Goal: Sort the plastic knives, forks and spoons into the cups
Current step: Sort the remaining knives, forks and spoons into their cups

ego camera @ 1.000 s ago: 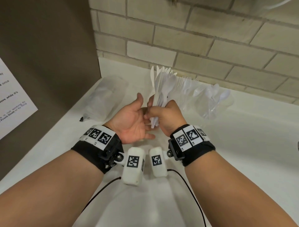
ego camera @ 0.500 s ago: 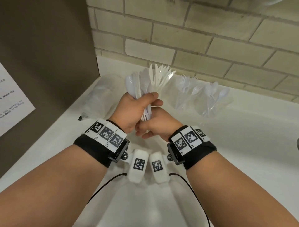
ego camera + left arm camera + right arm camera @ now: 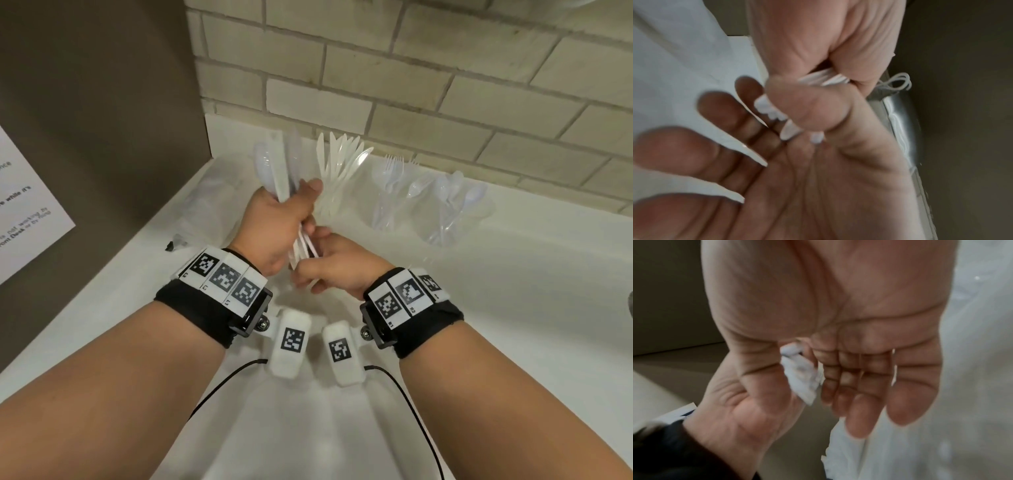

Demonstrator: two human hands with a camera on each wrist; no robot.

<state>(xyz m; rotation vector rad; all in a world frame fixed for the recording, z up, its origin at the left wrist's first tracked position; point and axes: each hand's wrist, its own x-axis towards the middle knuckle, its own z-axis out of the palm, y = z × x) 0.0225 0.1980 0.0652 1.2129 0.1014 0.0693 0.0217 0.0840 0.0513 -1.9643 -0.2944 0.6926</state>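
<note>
My left hand [image 3: 294, 212] grips a bundle of white plastic cutlery [image 3: 277, 171] upright, spoon bowls at the top. Its handle ends [image 3: 789, 131] stick out below the fist. Just under it, my right hand [image 3: 318, 260] has its fingers [image 3: 725, 113] nearly straight, and the handle ends [image 3: 799, 376] touch its palm. Behind the hands stand three clear cups: one with white knives [image 3: 339, 161], one with forks [image 3: 390, 171], and one with spoons [image 3: 452, 192].
A crumpled clear plastic bag [image 3: 205, 209] lies at the left of the white counter [image 3: 513, 308]. A brown panel with a paper sign [image 3: 27, 212] closes the left side. A brick wall [image 3: 411, 78] runs behind the cups.
The cutlery bundle passed from my right hand to my left hand, which has closed round it. My right hand has dropped below, to the handle ends.
</note>
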